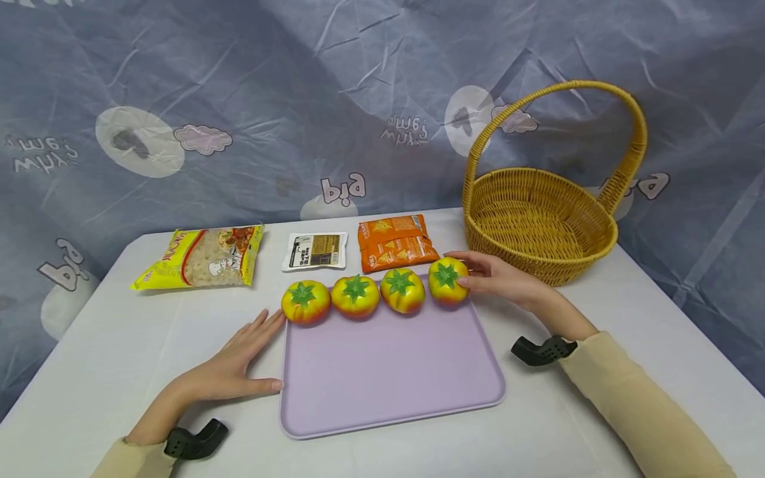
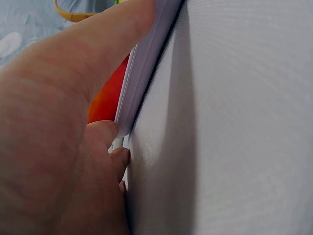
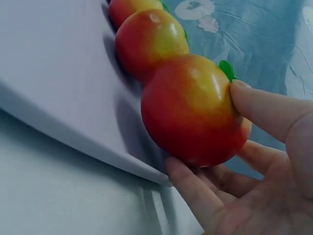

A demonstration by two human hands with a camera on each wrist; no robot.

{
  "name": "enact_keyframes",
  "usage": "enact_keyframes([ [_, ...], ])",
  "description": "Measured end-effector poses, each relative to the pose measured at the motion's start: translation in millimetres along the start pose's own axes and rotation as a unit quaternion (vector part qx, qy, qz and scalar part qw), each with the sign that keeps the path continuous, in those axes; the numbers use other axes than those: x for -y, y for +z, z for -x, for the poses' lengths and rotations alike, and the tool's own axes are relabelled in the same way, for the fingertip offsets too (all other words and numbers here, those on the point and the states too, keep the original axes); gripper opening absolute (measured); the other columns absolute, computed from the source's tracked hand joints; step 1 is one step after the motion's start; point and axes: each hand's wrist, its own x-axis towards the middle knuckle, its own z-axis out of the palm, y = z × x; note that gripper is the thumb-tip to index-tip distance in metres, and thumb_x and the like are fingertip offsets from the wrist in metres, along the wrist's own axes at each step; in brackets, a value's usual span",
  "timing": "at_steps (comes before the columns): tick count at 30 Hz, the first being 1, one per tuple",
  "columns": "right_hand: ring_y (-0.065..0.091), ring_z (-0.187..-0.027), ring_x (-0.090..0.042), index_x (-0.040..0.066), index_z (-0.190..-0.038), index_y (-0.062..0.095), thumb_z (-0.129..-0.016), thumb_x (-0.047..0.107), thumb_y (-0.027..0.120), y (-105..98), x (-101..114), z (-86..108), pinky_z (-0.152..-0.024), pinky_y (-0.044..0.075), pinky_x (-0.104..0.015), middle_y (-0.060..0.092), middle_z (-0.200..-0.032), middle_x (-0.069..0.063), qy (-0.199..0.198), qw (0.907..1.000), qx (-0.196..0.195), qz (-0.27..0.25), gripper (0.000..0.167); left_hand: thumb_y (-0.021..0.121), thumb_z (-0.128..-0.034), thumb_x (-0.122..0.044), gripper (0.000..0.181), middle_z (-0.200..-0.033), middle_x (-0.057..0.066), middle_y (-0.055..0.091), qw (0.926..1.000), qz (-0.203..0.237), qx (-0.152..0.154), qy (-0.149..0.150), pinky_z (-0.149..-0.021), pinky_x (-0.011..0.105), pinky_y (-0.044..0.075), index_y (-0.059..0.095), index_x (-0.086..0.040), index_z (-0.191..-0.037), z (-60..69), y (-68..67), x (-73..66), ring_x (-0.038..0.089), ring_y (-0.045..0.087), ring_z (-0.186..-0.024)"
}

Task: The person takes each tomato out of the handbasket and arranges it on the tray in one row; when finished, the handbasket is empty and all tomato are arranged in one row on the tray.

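Along the far edge of a lilac tray [image 1: 391,372] sits a row of yellow-red toy tomatoes with green leaf tops. My right hand [image 1: 499,279] holds the rightmost tomato [image 1: 448,282] at the tray's far right corner. In the right wrist view, the thumb [image 3: 264,105] presses near the leaf of that tomato [image 3: 195,112], with fingers around its underside. The leftmost tomato [image 1: 306,304] is nearest my left hand [image 1: 230,365], which rests flat at the tray's left side. Its thumb and fingertips touch the rim [image 2: 139,73], as the left wrist view shows.
A wicker basket [image 1: 538,255] with a tall handle stands at the back right. Behind the tray lie an orange packet [image 1: 397,242] and a small white packet [image 1: 315,251]. A yellow bag [image 1: 200,257] lies at the back left. Patterned cloth [image 1: 269,99] hangs behind the table.
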Motion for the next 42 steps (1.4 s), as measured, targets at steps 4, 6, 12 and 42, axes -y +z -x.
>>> enact_keyframes([
  [4,0.044,-0.118,-0.028,0.0,-0.141,0.035,-0.092,0.011,0.058,3,-1,-1.0,-0.089,0.044,-0.029,0.044,-0.133,-0.022,-0.006,0.9999,-0.007,-0.005,0.055,0.072,-0.0778,-0.046,0.099,-0.155,0.009,0.011,1.0,0.0,0.001,0.001,-0.104,0.061,0.005,0.014,-0.015,-0.151,1.2,0.5,-0.1,0.034,0.0,-0.139],
  [6,0.046,-0.116,-0.027,-0.001,-0.14,0.035,-0.092,0.01,0.058,5,-1,-1.2,-0.088,0.044,-0.028,0.045,-0.131,-0.023,-0.015,0.9998,-0.01,-0.003,0.054,0.072,-0.0783,-0.045,0.098,-0.155,0.011,0.011,1.0,-0.001,-0.001,0.007,-0.104,0.061,0.005,0.014,-0.014,-0.151,1.3,-0.2,-0.8,0.036,0.0,-0.139],
  [12,0.045,-0.119,-0.031,0.0,-0.139,0.038,-0.092,0.01,0.06,9,1,-2.1,-0.093,0.042,-0.03,0.047,-0.131,-0.023,-0.026,0.9986,-0.025,0.037,0.054,0.071,-0.0788,-0.045,0.097,-0.154,0.012,0.011,1.0,0.004,0.001,0.002,-0.103,0.062,0.004,0.014,-0.014,-0.151,1.2,-1.8,-3.9,0.036,-0.001,-0.138],
  [42,0.022,-0.134,-0.038,-0.003,-0.146,0.021,-0.099,0.025,0.048,8,31,26.0,-0.105,0.022,-0.05,0.021,-0.149,-0.022,-0.036,0.9811,-0.014,0.19,0.061,0.071,-0.0774,-0.048,0.1,-0.155,0.011,0.01,0.9998,0.003,0.013,-0.016,-0.104,0.061,0.004,0.013,-0.015,-0.151,-4.8,2.0,1.2,0.035,-0.002,-0.139],
])
